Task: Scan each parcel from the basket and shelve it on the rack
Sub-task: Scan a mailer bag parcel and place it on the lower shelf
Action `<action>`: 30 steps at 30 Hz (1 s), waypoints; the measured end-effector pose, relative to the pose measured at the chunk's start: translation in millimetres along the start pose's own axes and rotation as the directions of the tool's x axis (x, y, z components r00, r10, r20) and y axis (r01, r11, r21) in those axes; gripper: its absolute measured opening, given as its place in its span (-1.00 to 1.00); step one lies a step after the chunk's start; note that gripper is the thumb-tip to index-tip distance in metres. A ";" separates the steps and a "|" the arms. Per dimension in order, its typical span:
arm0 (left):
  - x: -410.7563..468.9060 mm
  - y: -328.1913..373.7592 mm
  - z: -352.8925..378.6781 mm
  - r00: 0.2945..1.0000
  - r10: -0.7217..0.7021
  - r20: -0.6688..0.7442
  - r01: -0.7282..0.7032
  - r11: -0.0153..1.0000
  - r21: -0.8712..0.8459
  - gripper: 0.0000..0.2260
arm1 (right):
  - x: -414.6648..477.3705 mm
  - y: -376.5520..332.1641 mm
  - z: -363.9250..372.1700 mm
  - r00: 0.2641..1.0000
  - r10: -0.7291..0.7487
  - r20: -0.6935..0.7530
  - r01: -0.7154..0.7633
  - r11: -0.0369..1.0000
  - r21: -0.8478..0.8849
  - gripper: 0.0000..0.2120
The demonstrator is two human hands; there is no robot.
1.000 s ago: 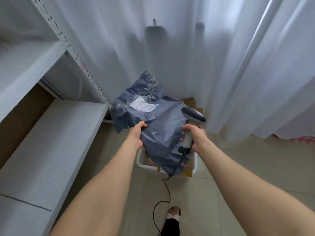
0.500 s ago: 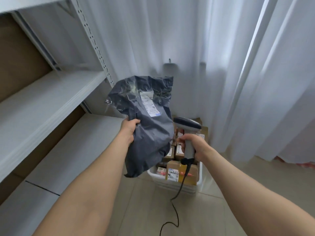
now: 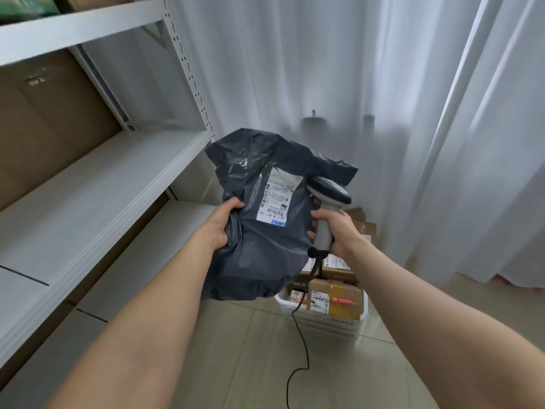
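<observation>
My left hand [image 3: 219,228] is gripping the left edge of the grey poly parcel [image 3: 265,240] at centre frame, while my right hand [image 3: 334,231] is clenching the handle of the scanner [image 3: 328,196], its head just beside the label [image 3: 278,199]. I judge I am scanning now; next, the parcel needs carrying left to the rack [image 3: 97,190]. The parcel is hanging with its long axis running up the frame, label facing me. Beyond, at lower right, the basket [image 3: 330,323] is holding more boxes.
</observation>
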State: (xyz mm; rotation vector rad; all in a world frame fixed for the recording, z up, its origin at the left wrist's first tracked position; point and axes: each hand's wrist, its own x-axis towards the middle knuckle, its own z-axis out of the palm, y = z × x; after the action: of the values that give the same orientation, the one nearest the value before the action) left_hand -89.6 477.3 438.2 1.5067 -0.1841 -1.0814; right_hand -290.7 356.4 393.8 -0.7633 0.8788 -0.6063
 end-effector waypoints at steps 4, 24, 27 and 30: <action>2.5 -4.4 -7.0 0.996 -0.012 0.093 -0.003 0.987 0.160 -0.82 | -2.5 3.2 17.6 1.000 -0.010 0.001 0.010 1.000 -0.015 -0.57; 43.6 -41.9 -24.1 0.961 -0.023 -0.276 0.015 0.999 -0.032 -0.67 | -50.9 36.9 30.4 0.992 0.042 0.122 0.006 0.932 -0.362 -0.86; 43.7 -42.5 -26.5 0.967 -0.033 -0.251 0.020 0.999 -0.051 -0.68 | -56.1 34.6 32.8 0.993 0.035 0.115 0.010 0.929 -0.370 -0.88; 42.5 -42.1 -28.8 0.969 -0.044 -0.242 0.031 0.998 -0.054 -0.69 | -61.8 31.3 35.9 0.994 0.040 0.106 0.003 0.926 -0.377 -0.92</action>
State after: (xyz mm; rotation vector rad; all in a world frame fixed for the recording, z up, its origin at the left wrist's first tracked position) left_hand -65.0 481.1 376.6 1.5878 0.0421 -0.9145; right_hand -286.7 432.3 411.5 -1.1253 0.9088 -0.3750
